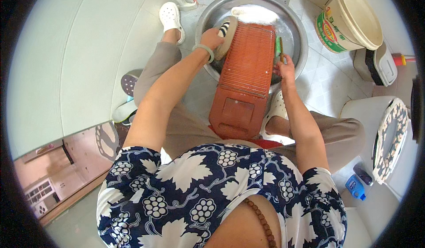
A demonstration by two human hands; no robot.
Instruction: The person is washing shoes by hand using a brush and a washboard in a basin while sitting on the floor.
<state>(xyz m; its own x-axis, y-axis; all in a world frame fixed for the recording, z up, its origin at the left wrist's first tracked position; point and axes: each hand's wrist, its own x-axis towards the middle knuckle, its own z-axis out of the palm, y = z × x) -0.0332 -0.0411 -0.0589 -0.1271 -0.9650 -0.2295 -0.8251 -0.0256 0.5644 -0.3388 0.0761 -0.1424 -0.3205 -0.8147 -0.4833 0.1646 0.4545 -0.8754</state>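
A reddish-brown washboard [247, 60] leans into a round metal basin [298, 22], its lower end near my lap. On the board's left side, my left hand [212, 39] grips a slipper [226, 40] with a beige sole and a black-and-white striped part. My right hand [285, 69] is at the board's right edge, with a scrub brush [279, 49] with green bristles held in its fingers. Suds and a white object [254, 14] lie at the far side of the basin; glare hides its exact kind.
A large plastic bucket [358, 19] stands at the right, above a lidded bin [385, 65]. Nearer on the right are a toilet with a patterned seat cover [391, 141] and a blue bottle [355, 186]. Shoes [128, 82] and a pale panel [66, 59] are at the left.
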